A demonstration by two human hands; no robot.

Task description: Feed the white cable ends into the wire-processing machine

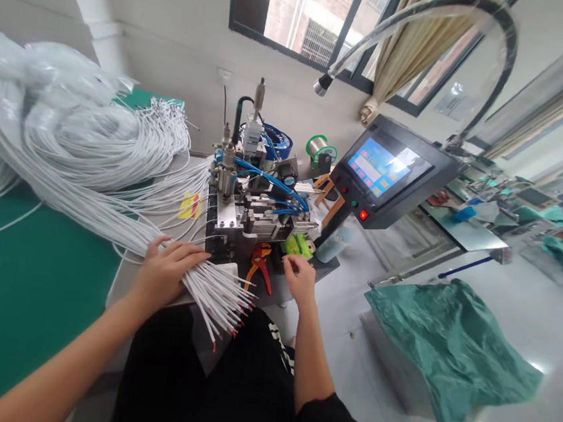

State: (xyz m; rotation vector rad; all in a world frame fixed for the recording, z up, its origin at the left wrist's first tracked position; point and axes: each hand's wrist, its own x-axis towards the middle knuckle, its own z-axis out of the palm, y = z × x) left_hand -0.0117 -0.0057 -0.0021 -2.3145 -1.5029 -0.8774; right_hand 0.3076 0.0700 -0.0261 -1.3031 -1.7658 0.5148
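My left hand [167, 267] lies on a bundle of white cables [91, 151], fingers curled over the strands near their stripped, red-tipped ends [229, 303], which fan out over the bench's front edge. My right hand [299, 276] rests at the front of a small metal machine [257, 202] with blue hoses, fingers bent together; what they hold, if anything, is hidden. An orange-handled wire stripper [260, 262] lies between my hands. A yellow-green object [297, 245] sits just above my right hand.
A green mat [17, 277] covers the bench at left. A touchscreen control box [389, 172] with a lit red button stands at right, under a flexible hose lamp [433, 12]. A green bag [448, 349] covers a box on the floor. More workbenches [528, 210] stand far right.
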